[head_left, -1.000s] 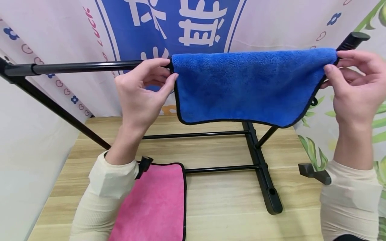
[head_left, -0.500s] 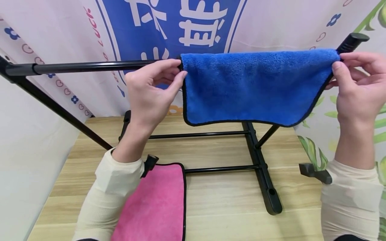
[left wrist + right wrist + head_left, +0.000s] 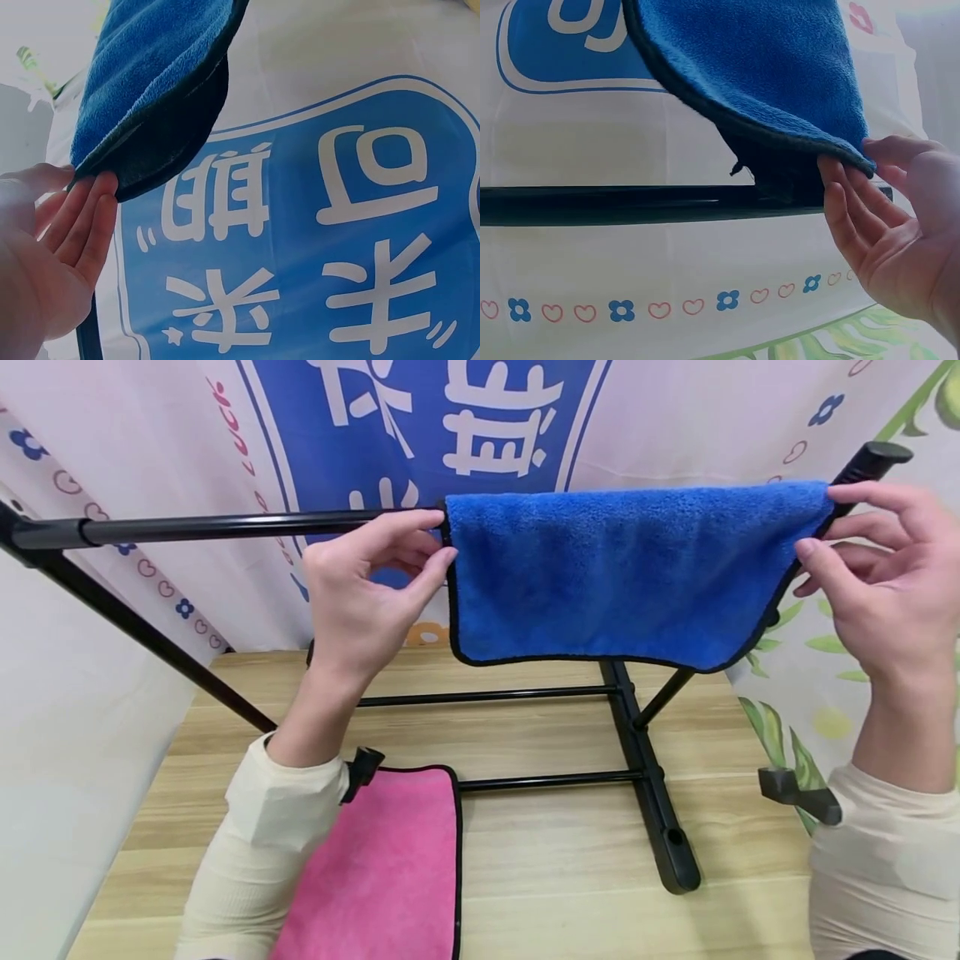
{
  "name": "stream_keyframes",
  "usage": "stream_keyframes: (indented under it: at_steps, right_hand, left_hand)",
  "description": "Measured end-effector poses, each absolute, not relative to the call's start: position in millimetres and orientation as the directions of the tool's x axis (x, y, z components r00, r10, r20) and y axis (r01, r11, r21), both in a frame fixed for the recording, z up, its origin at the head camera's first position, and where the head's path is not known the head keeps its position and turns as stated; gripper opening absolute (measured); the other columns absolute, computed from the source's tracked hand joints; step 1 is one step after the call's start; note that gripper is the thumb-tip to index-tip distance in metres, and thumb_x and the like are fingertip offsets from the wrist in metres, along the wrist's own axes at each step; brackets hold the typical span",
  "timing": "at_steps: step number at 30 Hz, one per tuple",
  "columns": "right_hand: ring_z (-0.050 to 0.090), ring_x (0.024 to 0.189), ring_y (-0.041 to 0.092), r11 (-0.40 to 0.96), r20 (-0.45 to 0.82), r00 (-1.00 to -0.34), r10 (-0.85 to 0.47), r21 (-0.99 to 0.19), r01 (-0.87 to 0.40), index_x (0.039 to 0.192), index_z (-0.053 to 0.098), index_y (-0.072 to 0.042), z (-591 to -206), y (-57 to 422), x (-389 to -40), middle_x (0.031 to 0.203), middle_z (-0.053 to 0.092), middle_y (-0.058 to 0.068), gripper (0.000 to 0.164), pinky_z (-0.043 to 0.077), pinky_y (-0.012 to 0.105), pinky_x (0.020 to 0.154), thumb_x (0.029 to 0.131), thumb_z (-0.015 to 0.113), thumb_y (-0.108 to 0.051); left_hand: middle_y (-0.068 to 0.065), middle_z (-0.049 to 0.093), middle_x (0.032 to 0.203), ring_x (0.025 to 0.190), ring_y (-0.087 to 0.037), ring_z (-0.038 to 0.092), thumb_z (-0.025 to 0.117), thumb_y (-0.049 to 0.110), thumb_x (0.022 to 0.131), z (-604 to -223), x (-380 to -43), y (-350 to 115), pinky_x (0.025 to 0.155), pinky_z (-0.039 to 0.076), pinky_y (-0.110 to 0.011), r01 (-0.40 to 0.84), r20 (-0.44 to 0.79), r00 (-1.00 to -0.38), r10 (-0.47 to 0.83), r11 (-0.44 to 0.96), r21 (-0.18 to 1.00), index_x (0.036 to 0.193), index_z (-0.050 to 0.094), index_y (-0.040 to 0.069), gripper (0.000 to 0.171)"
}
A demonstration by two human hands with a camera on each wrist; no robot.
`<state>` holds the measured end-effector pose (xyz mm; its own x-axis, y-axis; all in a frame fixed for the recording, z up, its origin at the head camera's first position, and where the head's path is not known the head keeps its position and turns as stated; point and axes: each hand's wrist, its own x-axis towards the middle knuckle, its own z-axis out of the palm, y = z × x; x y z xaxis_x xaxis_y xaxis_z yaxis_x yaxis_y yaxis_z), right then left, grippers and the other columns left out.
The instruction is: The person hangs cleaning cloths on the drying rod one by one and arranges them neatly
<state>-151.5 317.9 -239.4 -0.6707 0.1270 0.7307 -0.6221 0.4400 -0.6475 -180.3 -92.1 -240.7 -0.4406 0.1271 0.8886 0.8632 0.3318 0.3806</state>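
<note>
Rack (image 3: 633, 735), one in number, black and made of tubes, stands on one wooden table (image 3: 570, 868); it shows one top bar (image 3: 225, 527), two slanted posts (image 3: 157, 635) and two low bars (image 3: 555, 780). One blue cloth (image 3: 622, 577) hangs folded over the rack's top bar, toward its right end. One pink cloth (image 3: 390, 860) is spread at the rack's front left, covering part of the nearer low bar. That makes two cloths, both edged in black.

At the rack's top bar, the left hand (image 3: 363, 589) pinches the blue cloth's left edge between thumb and fingers; the right hand (image 3: 896, 568) pinches the right edge likewise, just short of the rack's right end. Two cream sleeves (image 3: 270, 852) reach up in front of the rack, each with one black bracket (image 3: 798, 793) at the cuff. Behind the rack hangs one pale curtain (image 3: 652, 410) bearing one blue panel (image 3: 315, 460) with white lettering; green printed leaves (image 3: 828, 643) show to the rack's right.
</note>
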Motion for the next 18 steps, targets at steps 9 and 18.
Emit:
stream_keyframes:
  at_steps: [9,18]
  right_hand:
    - [0.062,0.056,0.0,0.41,0.773,-0.629,0.086,-0.603,-0.685,0.126,0.066,0.012,-241,316,-156,0.082,0.063,-0.001,0.036,0.052,0.008,0.06,0.09,0.066,0.009]
    - [0.054,0.06,-0.012,0.694,0.774,-0.633,0.039,-0.476,-0.54,0.132,0.07,-0.005,-233,315,-148,0.087,0.055,-0.021,0.038,0.047,0.001,0.063,0.096,0.062,0.002]
  left_hand:
    - [-0.021,0.076,0.088,0.075,-0.029,0.075,0.079,0.0,0.09,-239,-182,-88,0.075,0.059,-0.018,0.871,0.882,-0.436,0.179,0.329,0.364,0.115,0.074,-0.009,0.027]
    - [-0.02,0.077,0.09,0.077,-0.024,0.075,0.079,0.002,0.09,-236,-184,-81,0.075,0.06,-0.021,0.872,0.864,-0.462,0.201,0.284,0.4,0.115,0.074,-0.009,0.027]
